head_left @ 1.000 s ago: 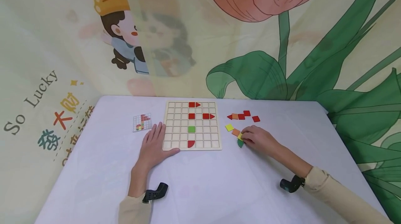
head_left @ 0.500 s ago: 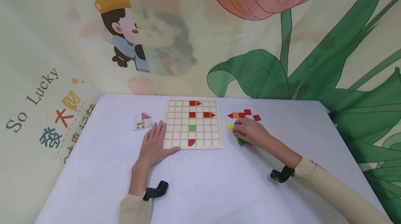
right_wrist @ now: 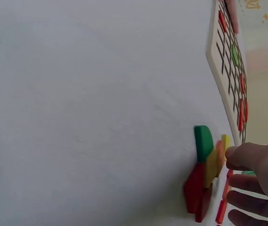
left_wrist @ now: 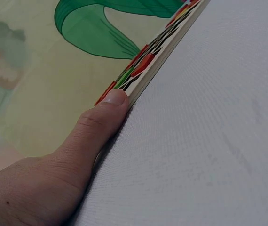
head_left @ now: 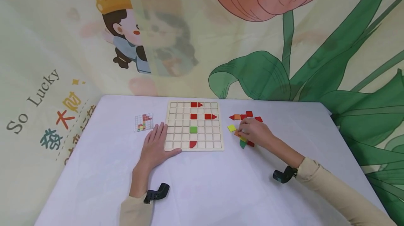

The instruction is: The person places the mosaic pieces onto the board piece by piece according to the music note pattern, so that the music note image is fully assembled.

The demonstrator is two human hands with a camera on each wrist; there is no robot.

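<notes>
My left hand (head_left: 154, 148) rests along the left edge of a wooden grid board (head_left: 206, 138), fingers straight, thumb on the lower left edge. In the left wrist view, the thumb touches the board's side. On the board lie several red pieces, a green square tile (head_left: 193, 130) and a red quarter-circle tile (head_left: 193, 144). My right hand (head_left: 257, 131) is over loose tiles right of the board. In the right wrist view, its thumb and fingers stand apart near the yellow and orange tiles; a green rounded tile (right_wrist: 203, 143) and a red tile (right_wrist: 194, 188) lie beside them.
A small pattern card (head_left: 143, 122) lies left of the board. A yellow square tile (head_left: 231, 128) sits left of my right fingertips, and a red square tile (head_left: 249, 113) is behind them. A printed cloth backdrop (head_left: 252, 75) rises behind the white table (head_left: 202, 191).
My right hand has shifted left and slightly away over the loose tiles; the orange and yellow tiles under it show again. The left hand and the pieces on the board have stayed put.
</notes>
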